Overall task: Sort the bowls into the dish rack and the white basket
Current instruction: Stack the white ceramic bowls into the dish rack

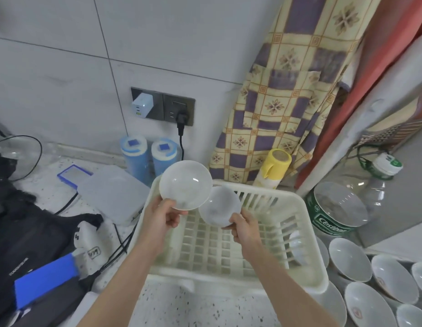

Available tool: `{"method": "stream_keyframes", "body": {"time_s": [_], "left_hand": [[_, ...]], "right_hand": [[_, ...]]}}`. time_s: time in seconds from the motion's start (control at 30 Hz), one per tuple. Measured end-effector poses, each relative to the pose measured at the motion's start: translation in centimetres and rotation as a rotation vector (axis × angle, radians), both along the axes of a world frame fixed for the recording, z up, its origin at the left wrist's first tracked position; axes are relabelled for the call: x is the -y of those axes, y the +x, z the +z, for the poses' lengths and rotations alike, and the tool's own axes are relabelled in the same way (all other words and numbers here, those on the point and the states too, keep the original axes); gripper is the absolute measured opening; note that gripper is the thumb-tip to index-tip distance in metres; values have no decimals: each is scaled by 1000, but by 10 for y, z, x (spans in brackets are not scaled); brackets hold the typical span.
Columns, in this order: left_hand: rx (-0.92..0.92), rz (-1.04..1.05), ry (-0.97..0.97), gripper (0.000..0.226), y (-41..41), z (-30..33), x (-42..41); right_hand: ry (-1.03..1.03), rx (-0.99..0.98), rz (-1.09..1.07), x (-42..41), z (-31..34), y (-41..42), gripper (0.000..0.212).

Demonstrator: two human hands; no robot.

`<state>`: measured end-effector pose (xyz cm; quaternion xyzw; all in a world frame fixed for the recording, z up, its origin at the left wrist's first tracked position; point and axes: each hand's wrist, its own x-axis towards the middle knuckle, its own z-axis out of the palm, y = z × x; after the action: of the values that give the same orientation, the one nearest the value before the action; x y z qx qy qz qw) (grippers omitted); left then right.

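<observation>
My left hand [163, 215] pinches the lower rim of a shallow white bowl [185, 184], tilted so its inside faces me, over the far left of the white basket [299, 232]. My right hand [244, 226] grips a smaller white bowl [219, 206] by its rim, just right of and slightly under the first bowl, above the basket's slotted floor. The two bowls overlap in view. The basket holds nothing else that I can see. Several white bowls [349, 258] stand on edge at the lower right.
A clear water jug [346, 204] lies right of the basket. Behind it stand a yellow-capped bottle [274, 167] and two blue canisters [148, 156]. A white box [111, 194], a black bag [40, 237] and cables crowd the speckled counter on the left.
</observation>
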<state>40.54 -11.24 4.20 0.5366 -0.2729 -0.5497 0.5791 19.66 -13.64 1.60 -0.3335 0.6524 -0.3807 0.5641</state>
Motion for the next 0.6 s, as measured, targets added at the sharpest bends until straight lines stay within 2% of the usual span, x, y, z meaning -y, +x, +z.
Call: {"method": "stream_keyframes", "body": {"time_s": [0.1, 0.33, 0.6], "left_hand": [[-39, -29, -4, 37, 1, -4, 6], [-38, -90, -72, 30, -2, 0, 13], [-59, -28, -69, 34, 3, -2, 19]], "right_hand": [[35, -13, 17, 2, -13, 5, 26], [127, 1, -49, -1, -32, 17, 14], [96, -57, -88, -13, -44, 28, 36]]}}
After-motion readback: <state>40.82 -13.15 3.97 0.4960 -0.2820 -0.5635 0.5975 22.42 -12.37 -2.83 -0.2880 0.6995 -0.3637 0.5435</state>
